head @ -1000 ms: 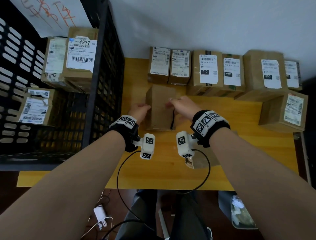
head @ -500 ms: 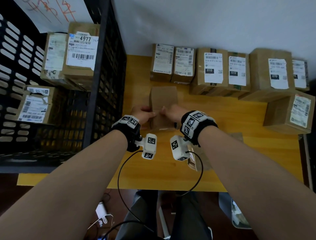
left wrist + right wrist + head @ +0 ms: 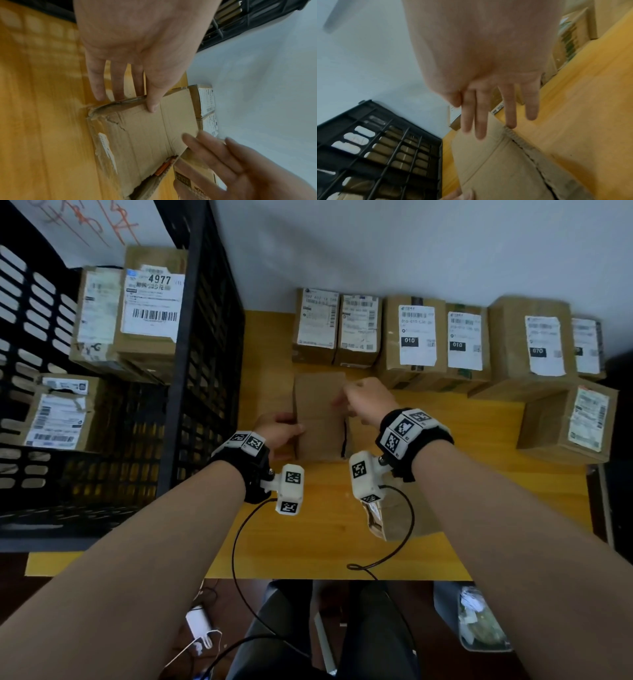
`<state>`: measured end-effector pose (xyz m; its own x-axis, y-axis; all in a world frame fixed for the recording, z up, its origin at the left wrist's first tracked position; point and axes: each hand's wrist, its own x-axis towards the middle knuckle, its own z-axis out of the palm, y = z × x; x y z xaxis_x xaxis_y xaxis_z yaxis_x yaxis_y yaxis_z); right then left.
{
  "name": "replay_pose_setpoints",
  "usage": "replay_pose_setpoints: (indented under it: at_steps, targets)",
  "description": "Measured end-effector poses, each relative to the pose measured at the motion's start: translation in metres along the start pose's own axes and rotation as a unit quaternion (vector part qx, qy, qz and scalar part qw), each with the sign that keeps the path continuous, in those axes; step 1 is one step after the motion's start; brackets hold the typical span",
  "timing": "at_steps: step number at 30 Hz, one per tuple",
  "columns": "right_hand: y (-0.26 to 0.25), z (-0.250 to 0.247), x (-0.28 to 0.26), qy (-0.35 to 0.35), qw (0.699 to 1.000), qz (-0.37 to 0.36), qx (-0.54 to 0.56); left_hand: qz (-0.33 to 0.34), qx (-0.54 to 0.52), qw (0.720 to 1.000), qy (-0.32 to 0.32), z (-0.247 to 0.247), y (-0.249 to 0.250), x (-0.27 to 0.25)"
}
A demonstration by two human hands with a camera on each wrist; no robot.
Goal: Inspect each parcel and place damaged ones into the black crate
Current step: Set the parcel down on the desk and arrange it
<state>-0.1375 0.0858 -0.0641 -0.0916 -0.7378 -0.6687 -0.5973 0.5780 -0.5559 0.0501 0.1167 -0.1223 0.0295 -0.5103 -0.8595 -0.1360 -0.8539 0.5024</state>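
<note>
At the left of the head view we see the black crate (image 3: 202, 371) holding labelled parcels. On the yellow table (image 3: 325, 529), mid-frame, lies a torn brown parcel (image 3: 320, 419). Our left hand (image 3: 279, 429) grips its left edge, thumb on top; our right hand (image 3: 366, 402) hovers above, fingers relaxed.

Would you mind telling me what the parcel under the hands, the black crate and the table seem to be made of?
Parcel: plain brown corrugated cardboard, matte; its torn edge shows fluting. Black crate: likely moulded plastic, with slotted walls and a dull sheen. Table: wood or wood-look laminate, yellow, smooth and faintly glossy, with visible grain lines.
</note>
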Motion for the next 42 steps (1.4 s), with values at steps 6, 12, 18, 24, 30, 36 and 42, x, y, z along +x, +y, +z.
replay_pose_setpoints:
  at_steps: [6,12,18,24,30,36,42]
  targets:
    - [0.021,0.01,-0.006,-0.028,0.992,0.094,0.075,0.003,-0.032,0.999,0.008,-0.001,-0.003,0.003]
    - [0.014,-0.006,-0.014,0.035,0.993,0.032,0.111,0.019,-0.036,0.999,-0.017,0.007,0.004,-0.002]
    - [0.014,-0.009,-0.018,-0.026,0.997,0.009,0.073,-0.012,-0.003,0.999,-0.032,0.017,0.008,-0.006]
    - [0.01,-0.005,-0.015,-0.035,0.999,-0.013,-0.029,0.016,0.053,0.997,-0.05,0.013,0.004,0.001]
    - [0.011,0.01,-0.005,-0.091,0.983,-0.012,-0.157,0.002,0.04,0.998,-0.042,0.013,0.0,0.001]
    - [0.009,0.016,0.0,-0.084,0.977,-0.005,-0.198,0.007,0.048,0.998,-0.051,0.011,-0.001,0.001]
    - [0.012,0.027,-0.005,-0.08,0.983,0.001,-0.167,0.005,0.052,0.997,-0.048,0.012,0.001,-0.003]
